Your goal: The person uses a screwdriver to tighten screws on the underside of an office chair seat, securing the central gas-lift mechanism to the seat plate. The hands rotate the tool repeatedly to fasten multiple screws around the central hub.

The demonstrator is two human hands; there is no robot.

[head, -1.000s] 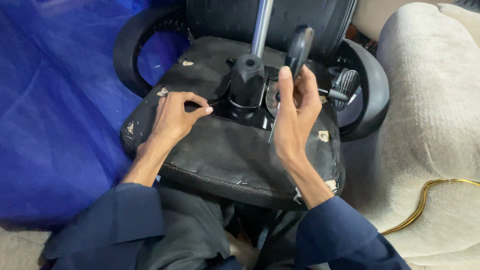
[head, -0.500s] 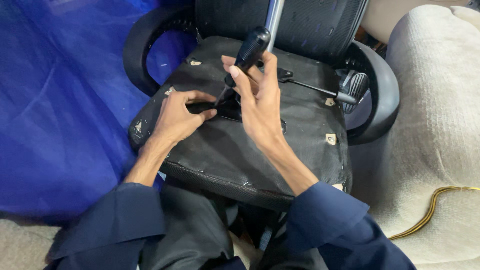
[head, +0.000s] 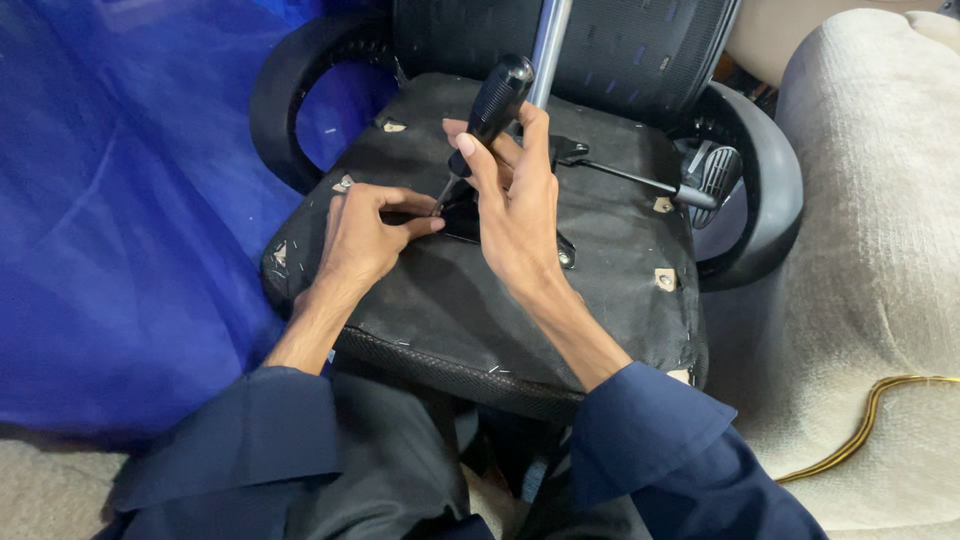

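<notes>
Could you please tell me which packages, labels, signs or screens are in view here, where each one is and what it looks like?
None show in the head view: no package, label, sign or screen.
In view are only the upturned black fabric chair seat, the black-handled screwdriver in the right hand, the left hand beside its tip, a blue net cloth and a yellow cable.
</notes>
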